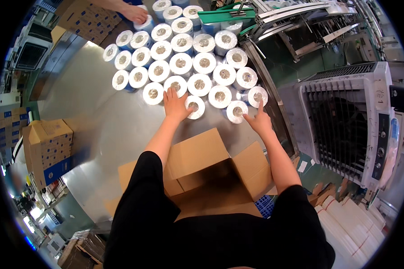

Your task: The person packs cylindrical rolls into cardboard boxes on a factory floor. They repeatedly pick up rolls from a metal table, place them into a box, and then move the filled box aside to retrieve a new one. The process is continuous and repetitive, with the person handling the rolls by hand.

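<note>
Gaping box [199, 156], rolls [175, 63] outside

A: Status, white-ended, blue-sided cyl. rolls [181, 71]?
B: Upright, packed close in approx. rows on grey metal tbl [98, 116]; nearest ones w/ gaps.
A: And brown cardboard ctn [199, 152]?
B: Open, flaps splayed, near side of rolls.

One head-worn fisheye view, left of its pair. Faces steeply down and forward. Very near: black sleeves [141, 197], open box [197, 154]. Farther, across the metal table [98, 130]: white rolls [175, 62]. Reaches wide, left to a printed carton [51, 134], right to an air cooler [341, 121].
</note>
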### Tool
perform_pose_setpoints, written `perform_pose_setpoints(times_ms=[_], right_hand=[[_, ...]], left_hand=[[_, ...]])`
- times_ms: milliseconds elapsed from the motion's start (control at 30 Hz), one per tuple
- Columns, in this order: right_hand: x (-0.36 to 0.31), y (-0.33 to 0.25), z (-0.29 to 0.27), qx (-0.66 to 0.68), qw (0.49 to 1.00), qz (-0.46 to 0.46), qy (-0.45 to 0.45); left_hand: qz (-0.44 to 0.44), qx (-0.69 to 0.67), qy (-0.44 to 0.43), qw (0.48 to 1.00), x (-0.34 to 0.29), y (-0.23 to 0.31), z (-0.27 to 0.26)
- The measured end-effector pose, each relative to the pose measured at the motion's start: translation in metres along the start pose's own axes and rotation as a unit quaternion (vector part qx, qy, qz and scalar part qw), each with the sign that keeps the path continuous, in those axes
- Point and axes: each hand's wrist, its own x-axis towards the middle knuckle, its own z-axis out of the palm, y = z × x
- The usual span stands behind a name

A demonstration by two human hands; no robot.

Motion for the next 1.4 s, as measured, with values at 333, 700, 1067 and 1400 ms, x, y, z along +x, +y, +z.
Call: perform_pose_setpoints(times_ms=[333, 700, 1067, 1400], right_hand=[[0.05, 0.026, 0.031, 0.074, 0.992, -0.029, 0.102], [-0.216, -0.116, -0.15, -0.029, 0.761, -0.618, -0.194], [-0.227, -0.151, 0.273, -0.092, 0.845, -0.357, -0.387], [-0.1, -0.209, -0.021, 0.28, 0.902, -0.327, 0.042]], left_hand=[[-0.028, -0.066, -0.082, 0.994, 0.02, -0.032, -0.07], [-0.164, -0.337, -0.284, 0.883, -0.284, -0.036, -0.245], [-0.004, 0.096, -0.47, 0.877, -0.318, -0.094, 0.037], [0.041, 0.01, 0.06, 0.997, -0.041, -0.169, -0.118]])
